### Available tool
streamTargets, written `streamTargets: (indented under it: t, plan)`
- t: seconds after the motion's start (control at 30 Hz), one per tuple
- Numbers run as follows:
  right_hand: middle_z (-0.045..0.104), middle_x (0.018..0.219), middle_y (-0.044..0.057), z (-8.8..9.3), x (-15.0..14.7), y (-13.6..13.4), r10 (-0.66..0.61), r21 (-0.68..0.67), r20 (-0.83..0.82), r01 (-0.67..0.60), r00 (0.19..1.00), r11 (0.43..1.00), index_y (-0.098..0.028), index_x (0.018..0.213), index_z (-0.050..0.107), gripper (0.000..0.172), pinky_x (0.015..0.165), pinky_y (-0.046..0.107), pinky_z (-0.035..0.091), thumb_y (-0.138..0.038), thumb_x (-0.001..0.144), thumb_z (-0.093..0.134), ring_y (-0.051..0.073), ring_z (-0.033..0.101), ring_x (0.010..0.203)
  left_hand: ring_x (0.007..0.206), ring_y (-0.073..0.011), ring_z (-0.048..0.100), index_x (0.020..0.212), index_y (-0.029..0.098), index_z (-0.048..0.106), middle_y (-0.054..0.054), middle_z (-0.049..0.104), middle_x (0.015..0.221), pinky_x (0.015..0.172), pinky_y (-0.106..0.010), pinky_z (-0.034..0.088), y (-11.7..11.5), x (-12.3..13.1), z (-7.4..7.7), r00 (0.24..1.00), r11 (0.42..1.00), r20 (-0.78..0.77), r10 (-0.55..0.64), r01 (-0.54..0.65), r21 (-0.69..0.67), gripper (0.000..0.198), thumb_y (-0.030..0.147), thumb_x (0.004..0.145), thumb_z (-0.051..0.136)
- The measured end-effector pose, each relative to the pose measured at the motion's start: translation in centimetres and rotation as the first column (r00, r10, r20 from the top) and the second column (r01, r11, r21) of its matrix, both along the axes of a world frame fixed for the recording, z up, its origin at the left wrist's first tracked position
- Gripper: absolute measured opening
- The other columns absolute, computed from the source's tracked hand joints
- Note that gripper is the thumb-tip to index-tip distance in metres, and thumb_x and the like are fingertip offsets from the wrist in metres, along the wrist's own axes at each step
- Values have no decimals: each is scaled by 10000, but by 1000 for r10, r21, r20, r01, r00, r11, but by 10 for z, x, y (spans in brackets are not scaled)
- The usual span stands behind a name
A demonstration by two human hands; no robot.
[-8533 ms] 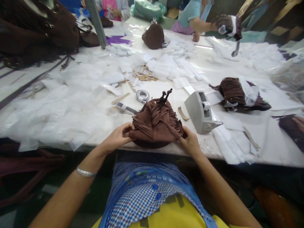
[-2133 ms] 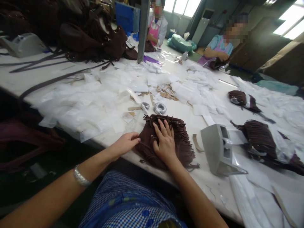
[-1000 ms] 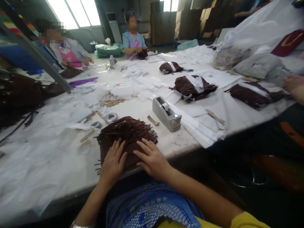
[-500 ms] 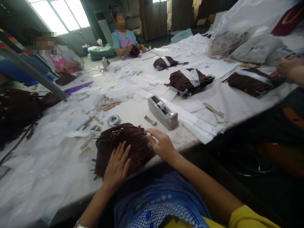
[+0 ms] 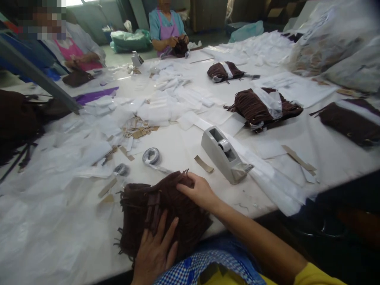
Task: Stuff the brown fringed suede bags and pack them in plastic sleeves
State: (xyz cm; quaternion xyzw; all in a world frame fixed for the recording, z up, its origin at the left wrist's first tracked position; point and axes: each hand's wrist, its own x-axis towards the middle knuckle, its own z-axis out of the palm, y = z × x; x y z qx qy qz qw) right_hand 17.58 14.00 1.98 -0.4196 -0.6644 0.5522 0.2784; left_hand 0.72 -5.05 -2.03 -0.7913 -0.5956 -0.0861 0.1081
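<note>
A dark brown fringed bag (image 5: 135,219) lies on the near edge of the table right in front of me. My left hand (image 5: 156,249) rests on its lower front, fingers stretched out over the flap near the drawstring tassel. At the bag's far right edge, my right hand (image 5: 197,190) pinches the fringed side, thumb on top and the other fingers partly hidden behind it. A coiled strap (image 5: 151,156) in clear wrap sits just beyond the bag, its tail running toward the bag's back edge. To the right stands a grey tape dispenser (image 5: 222,154).
Wrapped brown fringed bags (image 5: 264,107) lie to the right. White wrapping sheets (image 5: 59,190) cover the left side, with brown paper scraps (image 5: 139,128) among them. A grey metal post (image 5: 41,75) slants in at left. Two co-workers (image 5: 168,29) handle brown bags across the table.
My right hand has closed on the bag's far right edge and lifts it a little. The left hand stays flat on the bag. The view has tilted down and closer.
</note>
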Motion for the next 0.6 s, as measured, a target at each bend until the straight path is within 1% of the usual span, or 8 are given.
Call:
streamTargets:
  t: [0.1,0.17,0.2,0.27,0.37,0.47,0.53,0.6]
  plan:
    - [718,943,15,-5,8,-4,-194,112,-24,195,981,974,-195,1017,651,236,771,274,506,-304,808,677,186,664,850,1175,-299,615,1429,267,510,-126,621,1346,1184,-469,212,3,-6,-6,998,998,-1,-57,57,8,585,302,847,557]
    - [709,915,16,-9,14,-3,-258,133,-1,256,966,957,-195,1047,620,270,756,271,508,-278,796,677,183,667,823,1192,-289,599,1360,290,583,-102,643,1320,1211,-476,113,5,-7,-10,997,997,21,-78,78,-18,495,325,869,544]
    - [707,903,11,-12,16,-1,-259,119,13,256,966,959,-197,1079,599,308,736,267,509,-268,789,677,179,670,801,1215,-286,580,1340,294,600,-101,639,1327,1213,-482,89,5,-7,-11,996,997,38,-75,77,-32,464,339,884,530]
    - [703,872,-8,-15,16,5,-241,71,45,238,969,969,-208,1140,555,401,684,255,508,-245,763,687,168,670,746,1254,-273,545,1325,303,610,-96,626,1347,1211,-487,85,6,-6,-12,997,997,66,-50,53,-54,428,347,914,501]
    - [697,816,-30,-16,8,15,-228,50,118,223,967,973,-218,1147,541,447,654,248,507,-260,737,716,161,664,702,1288,-251,510,1334,312,598,-79,609,1370,1209,-479,95,8,-2,-10,996,998,93,-4,10,-69,416,307,939,469]
    - [705,797,-20,-16,4,26,-222,123,216,199,951,972,-208,1123,572,446,670,266,523,-286,719,746,174,672,708,1308,-254,487,1358,297,578,-83,574,1410,1205,-476,99,12,2,-5,994,995,104,36,-26,-92,439,272,933,467]
    - [730,894,17,-10,9,30,-171,195,273,120,947,973,-203,1133,603,420,734,298,546,-280,741,733,199,695,800,1288,-259,505,1351,290,584,-88,580,1402,1199,-466,131,16,5,-1,993,995,105,51,-41,-94,437,293,923,492]
    - [728,1058,65,2,22,28,-125,288,358,18,925,957,-209,1200,613,425,822,356,558,-277,790,701,238,698,939,1261,-266,528,1331,281,601,-95,598,1378,1183,-457,183,19,8,4,991,993,116,71,-60,-98,426,342,918,516]
